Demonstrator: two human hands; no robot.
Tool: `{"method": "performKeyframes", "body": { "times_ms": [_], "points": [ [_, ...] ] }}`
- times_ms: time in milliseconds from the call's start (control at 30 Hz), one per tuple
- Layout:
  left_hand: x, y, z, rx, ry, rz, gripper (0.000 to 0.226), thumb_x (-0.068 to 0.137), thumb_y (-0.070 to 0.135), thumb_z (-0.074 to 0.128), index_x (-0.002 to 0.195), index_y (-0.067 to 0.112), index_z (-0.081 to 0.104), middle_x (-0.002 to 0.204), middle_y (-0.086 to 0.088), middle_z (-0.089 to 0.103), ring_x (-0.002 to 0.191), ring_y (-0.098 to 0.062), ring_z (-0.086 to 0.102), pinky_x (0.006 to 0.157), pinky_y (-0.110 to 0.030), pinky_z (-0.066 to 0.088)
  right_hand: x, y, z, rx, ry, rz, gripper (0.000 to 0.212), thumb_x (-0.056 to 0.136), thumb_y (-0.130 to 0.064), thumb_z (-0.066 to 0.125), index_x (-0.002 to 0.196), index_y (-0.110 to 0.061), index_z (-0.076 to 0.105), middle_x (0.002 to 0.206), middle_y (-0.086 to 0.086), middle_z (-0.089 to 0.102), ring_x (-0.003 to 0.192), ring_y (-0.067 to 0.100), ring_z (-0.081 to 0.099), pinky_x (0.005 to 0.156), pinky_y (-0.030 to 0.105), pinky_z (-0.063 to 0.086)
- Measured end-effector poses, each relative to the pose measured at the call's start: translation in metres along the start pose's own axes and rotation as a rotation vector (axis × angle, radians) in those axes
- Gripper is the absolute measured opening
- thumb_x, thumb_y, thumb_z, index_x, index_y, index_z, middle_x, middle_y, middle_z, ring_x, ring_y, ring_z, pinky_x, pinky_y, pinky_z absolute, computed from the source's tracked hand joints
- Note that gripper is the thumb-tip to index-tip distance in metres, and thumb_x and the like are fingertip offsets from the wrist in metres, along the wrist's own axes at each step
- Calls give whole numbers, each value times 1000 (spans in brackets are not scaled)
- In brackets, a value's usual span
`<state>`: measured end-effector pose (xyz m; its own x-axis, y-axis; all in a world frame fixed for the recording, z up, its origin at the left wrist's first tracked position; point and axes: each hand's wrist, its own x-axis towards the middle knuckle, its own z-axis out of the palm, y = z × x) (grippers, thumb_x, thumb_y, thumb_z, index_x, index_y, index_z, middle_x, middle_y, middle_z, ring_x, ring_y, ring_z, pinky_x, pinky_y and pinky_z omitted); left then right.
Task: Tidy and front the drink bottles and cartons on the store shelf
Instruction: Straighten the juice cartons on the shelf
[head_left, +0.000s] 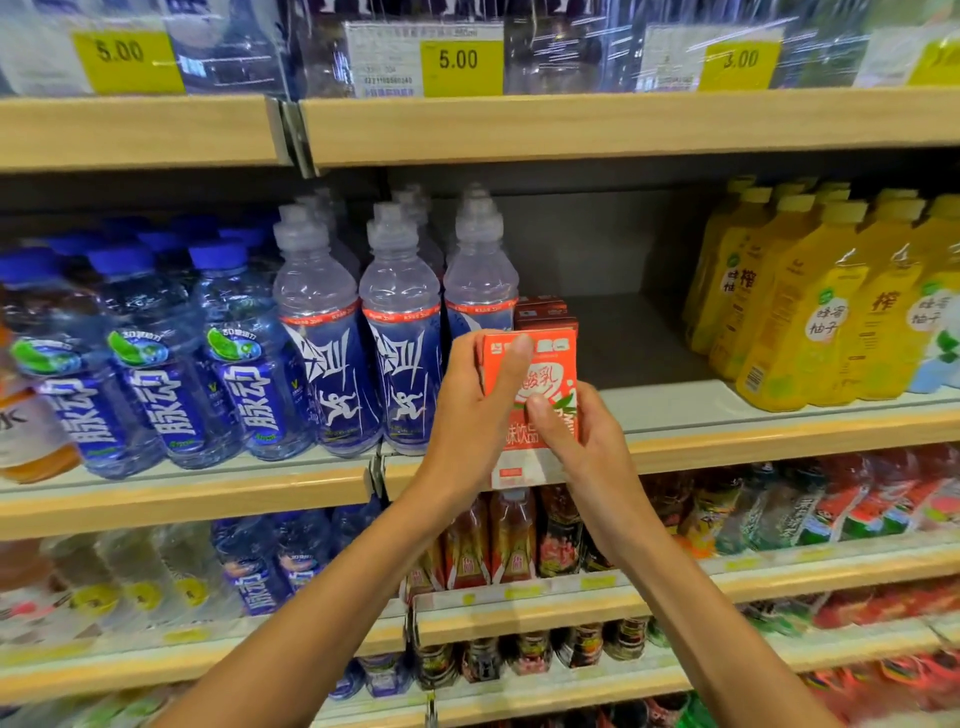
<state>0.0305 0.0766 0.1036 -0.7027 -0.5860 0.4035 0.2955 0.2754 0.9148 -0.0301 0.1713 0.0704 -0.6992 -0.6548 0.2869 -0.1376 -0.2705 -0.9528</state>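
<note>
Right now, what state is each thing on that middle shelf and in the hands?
Orange carton: upright, held at the shelf front.
Left hand: gripping the carton's left side.
Right hand: gripping its lower right.
Cartons behind: upright, set back.
Clear-capped bottles: upright, fronted.
Yellow bottles: upright, fronted.
Shelf gap: bare.

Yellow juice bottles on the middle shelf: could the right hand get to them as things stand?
Probably not right now: the right hand is gripping the orange carton together with the left hand. Once freed, the bare shelf before the yellow bottles leaves an open path.
</note>
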Motion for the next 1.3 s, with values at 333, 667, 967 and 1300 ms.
{"method": "performKeyframes", "body": {
  "times_ms": [333,667,967,1300],
  "points": [
    [-4,-3,-1,144,19,-52,43,86,52,52,120,25,49,100,16,64,89,8,63,70,-10,51,-4,5,4,-190,169,-146,46,80,-35,68,120,-21,52,102,-14,64,93,-5,63,71,7,48],
    [-2,4,14,53,156,-129,62,73,41,77,118,15,43,102,7,58,81,11,61,64,-7,49,-13,10,16,-472,236,-358,55,84,-25,71,130,-27,40,119,-14,48,109,-8,48,85,4,41],
    [16,19,-21,-118,-133,-137,46,80,35,64,116,8,61,116,-17,67,109,-34,64,98,-51,49,-8,-3,-3,-5,-161,-19,68,74,-48,65,133,-21,48,124,-5,62,113,6,59,86,16,49],
    [4,22,-10,47,-132,-83,55,75,50,60,121,20,59,111,1,69,100,-9,67,85,-25,56,-12,-2,9,-161,147,-124,69,64,-54,72,122,-22,53,105,-10,65,97,0,63,73,13,52]
  ]
}}
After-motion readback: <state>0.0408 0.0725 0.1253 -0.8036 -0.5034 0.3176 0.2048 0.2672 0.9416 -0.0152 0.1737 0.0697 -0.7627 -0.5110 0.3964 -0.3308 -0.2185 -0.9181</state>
